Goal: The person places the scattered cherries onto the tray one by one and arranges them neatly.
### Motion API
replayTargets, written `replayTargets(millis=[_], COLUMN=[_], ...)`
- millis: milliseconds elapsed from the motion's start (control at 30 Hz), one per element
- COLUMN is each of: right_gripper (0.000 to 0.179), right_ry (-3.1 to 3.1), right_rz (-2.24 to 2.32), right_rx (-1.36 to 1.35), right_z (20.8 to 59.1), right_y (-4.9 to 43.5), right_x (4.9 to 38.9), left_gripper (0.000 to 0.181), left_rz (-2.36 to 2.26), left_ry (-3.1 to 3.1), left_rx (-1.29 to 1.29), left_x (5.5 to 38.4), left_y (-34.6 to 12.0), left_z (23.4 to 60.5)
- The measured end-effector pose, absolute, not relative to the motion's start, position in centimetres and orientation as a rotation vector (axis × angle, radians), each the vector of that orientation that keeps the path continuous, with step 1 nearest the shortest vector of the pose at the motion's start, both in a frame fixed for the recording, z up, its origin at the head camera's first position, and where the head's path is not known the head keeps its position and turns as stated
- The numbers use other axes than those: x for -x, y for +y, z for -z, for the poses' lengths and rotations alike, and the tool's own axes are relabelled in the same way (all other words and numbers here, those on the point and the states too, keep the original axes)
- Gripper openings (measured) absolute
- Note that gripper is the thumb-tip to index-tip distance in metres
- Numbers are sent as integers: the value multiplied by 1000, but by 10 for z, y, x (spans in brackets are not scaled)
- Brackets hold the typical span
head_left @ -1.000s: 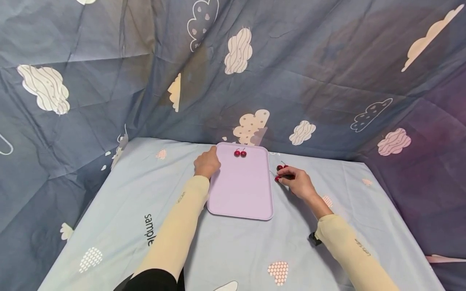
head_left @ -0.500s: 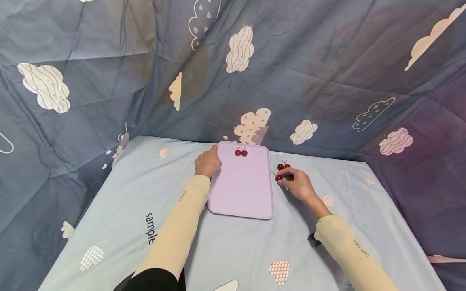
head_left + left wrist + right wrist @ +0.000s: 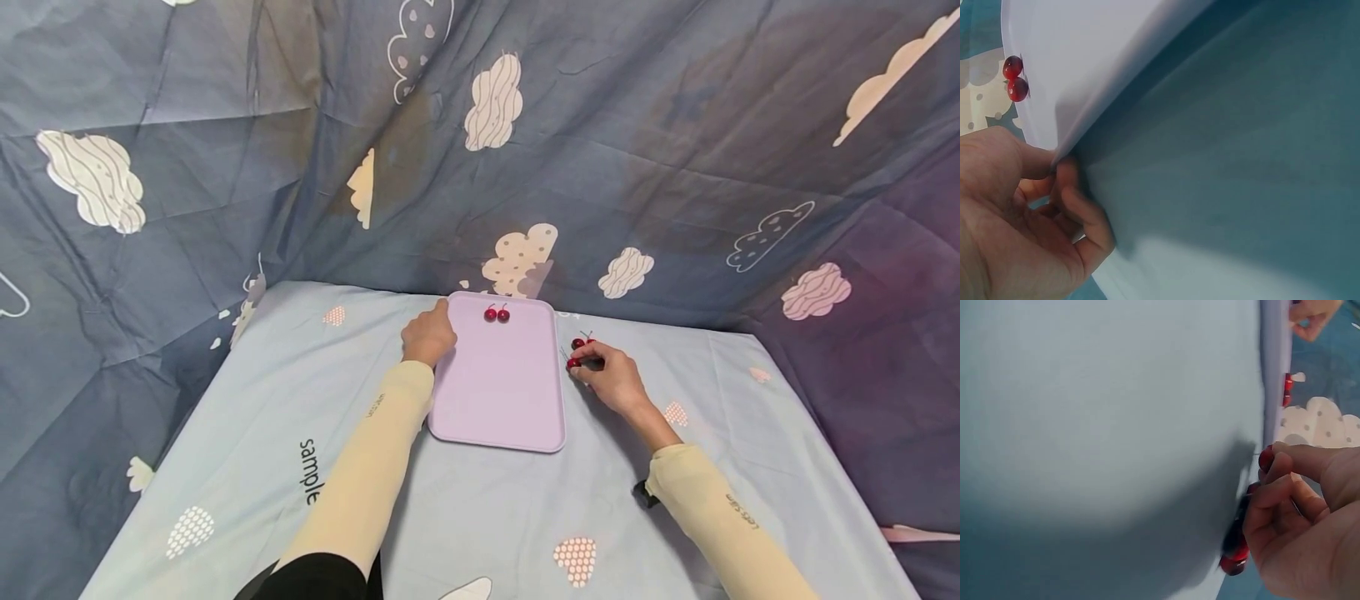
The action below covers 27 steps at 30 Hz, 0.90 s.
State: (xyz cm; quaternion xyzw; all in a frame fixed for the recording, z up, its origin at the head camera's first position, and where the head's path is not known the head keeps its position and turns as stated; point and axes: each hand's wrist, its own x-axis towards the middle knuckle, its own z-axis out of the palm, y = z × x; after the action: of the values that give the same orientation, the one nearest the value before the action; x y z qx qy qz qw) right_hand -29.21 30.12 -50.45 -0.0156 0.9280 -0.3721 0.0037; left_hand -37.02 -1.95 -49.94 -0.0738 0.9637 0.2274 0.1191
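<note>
My left hand (image 3: 428, 335) pinches the left rim of a lilac tray (image 3: 498, 383) between thumb and fingers, near its far corner. Two red cherries (image 3: 1017, 89) sit side by side on the tray at its far end. Just right of the tray, my right hand (image 3: 617, 379) pinches a dark red cherry (image 3: 1265, 459) between thumb and fingertip, its stem pointing toward the tray's edge. More cherries (image 3: 577, 342) lie on the cloth just beyond these fingers. In the right wrist view several cherries (image 3: 1235, 559) lie behind the curled fingers, partly hidden.
A pale blue printed cloth (image 3: 480, 508) covers the table beneath the tray. Dark blue cloud-patterned fabric (image 3: 585, 167) rises behind the table and at both sides. A small black object (image 3: 645, 494) shows beside the right sleeve.
The right hand and its cherry have shifted very slightly away from me. My left hand keeps its hold on the tray, and the two cherries there lie as before.
</note>
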Motion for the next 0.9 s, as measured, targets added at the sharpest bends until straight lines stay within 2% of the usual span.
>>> replayTargets(millis=[400,900], right_gripper=[21,24], right_ry=[3069,3165], right_rz=[1305,1204], right_rx=[83,260], right_z=[482,493], right_y=[266,219], right_x=[311,355], left_gripper=[65,62], left_rz=[-652,-673], left_ry=[2805,2830], left_rx=[213,186], left_x=[367,365], left_y=[-18,-22], left_z=[498,497])
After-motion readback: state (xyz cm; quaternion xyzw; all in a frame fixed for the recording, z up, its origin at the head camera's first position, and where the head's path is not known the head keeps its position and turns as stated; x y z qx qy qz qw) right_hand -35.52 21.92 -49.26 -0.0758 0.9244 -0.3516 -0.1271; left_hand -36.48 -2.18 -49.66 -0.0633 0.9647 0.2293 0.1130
